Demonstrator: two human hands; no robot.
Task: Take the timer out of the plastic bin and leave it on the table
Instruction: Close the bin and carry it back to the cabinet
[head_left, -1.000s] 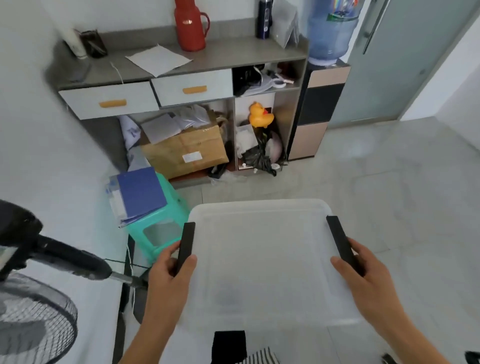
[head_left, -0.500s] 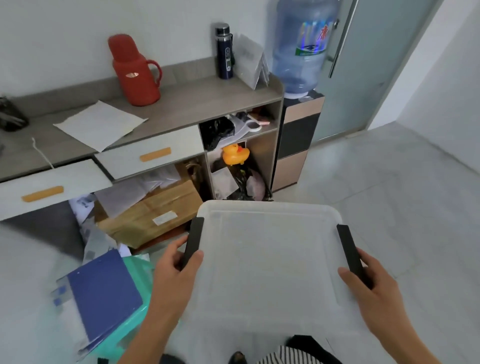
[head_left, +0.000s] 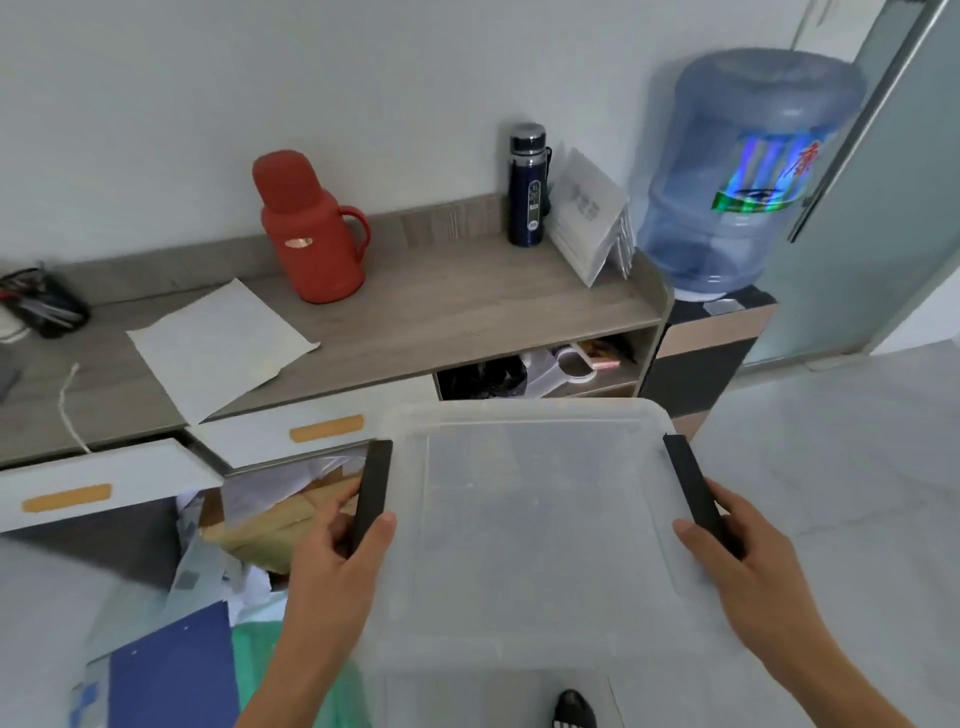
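At lower centre, left hand (head_left: 332, 561) and right hand (head_left: 748, 561) each clasp a black handle of the lidded plastic bin (head_left: 530, 519).

Little can be read from here. The water jug (head_left: 748, 171) wears a shiny label with one red Chinese character, too blurred to make out. The dark flask (head_left: 528, 187) carries small print, also illegible.
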